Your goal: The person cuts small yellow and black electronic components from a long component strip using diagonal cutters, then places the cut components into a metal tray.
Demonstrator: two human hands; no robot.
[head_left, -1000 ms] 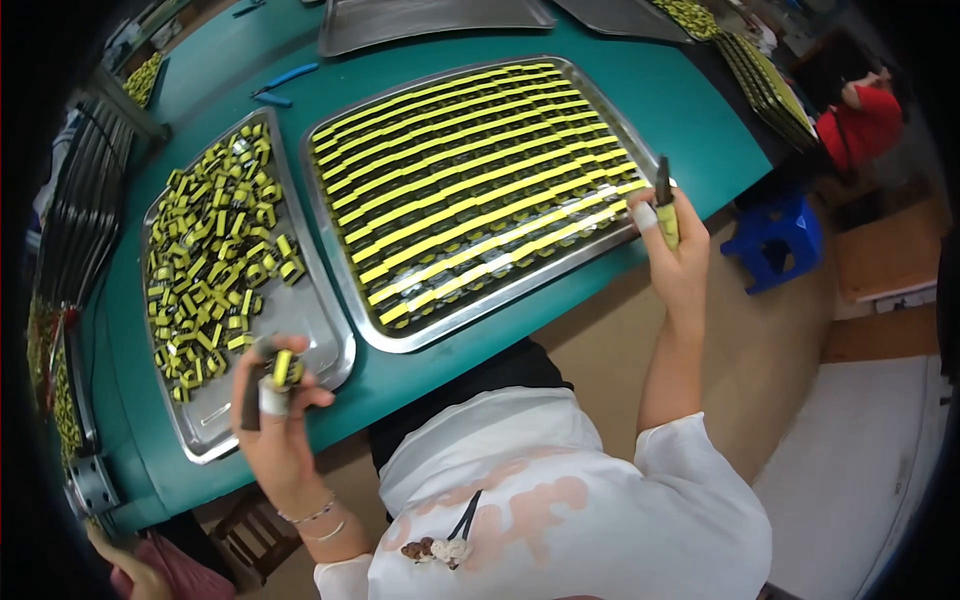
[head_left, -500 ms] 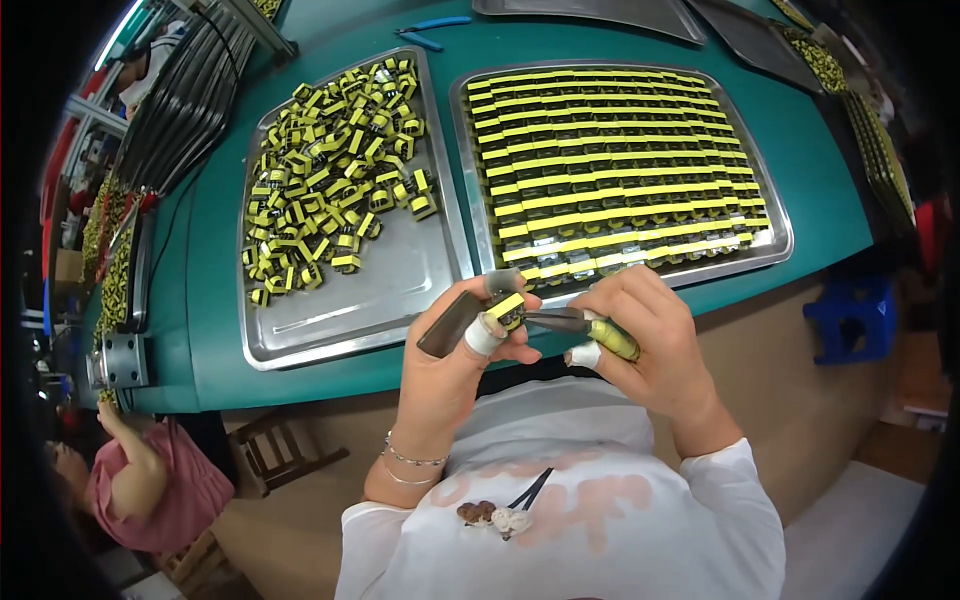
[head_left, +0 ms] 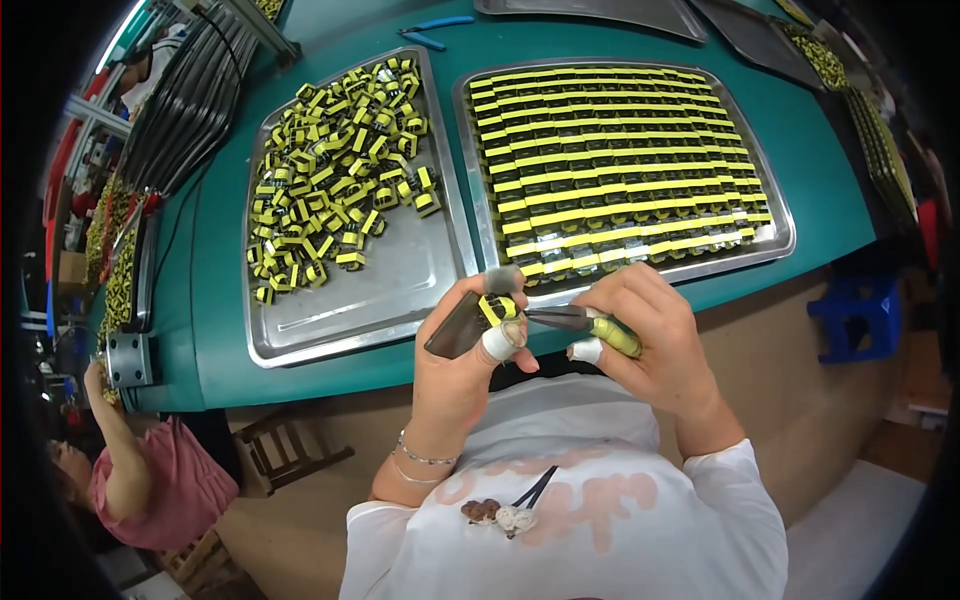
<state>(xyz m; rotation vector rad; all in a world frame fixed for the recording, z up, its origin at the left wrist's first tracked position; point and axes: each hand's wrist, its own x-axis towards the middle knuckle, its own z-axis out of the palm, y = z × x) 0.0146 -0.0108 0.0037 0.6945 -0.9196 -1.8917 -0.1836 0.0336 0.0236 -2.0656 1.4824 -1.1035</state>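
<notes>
Green tabletop (head_left: 215, 310); yellow-and-black block (head_left: 493, 311): light, stiff, I judge.
Left hand (head_left: 455, 365) pinches it, sides preferable; right hand (head_left: 652, 340) clasps yellow-handled metal pliers (head_left: 610, 333).

The room is bright, and the left metal tray (head_left: 375, 300) has shiny spots. The tabletop (head_left: 825, 215) looks bent. Near the round, black edges, things look fuzzy.

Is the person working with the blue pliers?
No, the blue pliers lie on the table, while the right grip holds a yellow-handled tool.
</notes>
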